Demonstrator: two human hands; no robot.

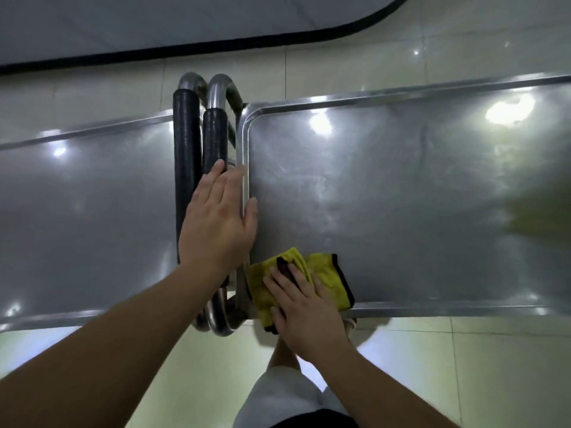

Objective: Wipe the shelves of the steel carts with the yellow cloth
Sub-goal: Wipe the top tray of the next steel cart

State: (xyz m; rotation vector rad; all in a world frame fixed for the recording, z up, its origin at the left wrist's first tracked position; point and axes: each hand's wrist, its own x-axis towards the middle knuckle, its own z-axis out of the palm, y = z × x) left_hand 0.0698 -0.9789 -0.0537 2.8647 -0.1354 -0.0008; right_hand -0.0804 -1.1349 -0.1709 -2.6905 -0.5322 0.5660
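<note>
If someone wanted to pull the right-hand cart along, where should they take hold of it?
Probably by the black foam sleeve on its handle, a rounded bar at the right cart's left end. Come from above and wrap the fingers around it. The left hand already rests flat there; the right hand presses the cloth.

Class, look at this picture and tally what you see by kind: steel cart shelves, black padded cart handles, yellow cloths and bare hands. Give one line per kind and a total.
Flat steel cart shelves: 2 (left, right)
Black padded tubular cart handles: 2 ()
Yellow cloth with black edging: 1
Bare hands: 2 (left hand, right hand)
Total: 7
</note>
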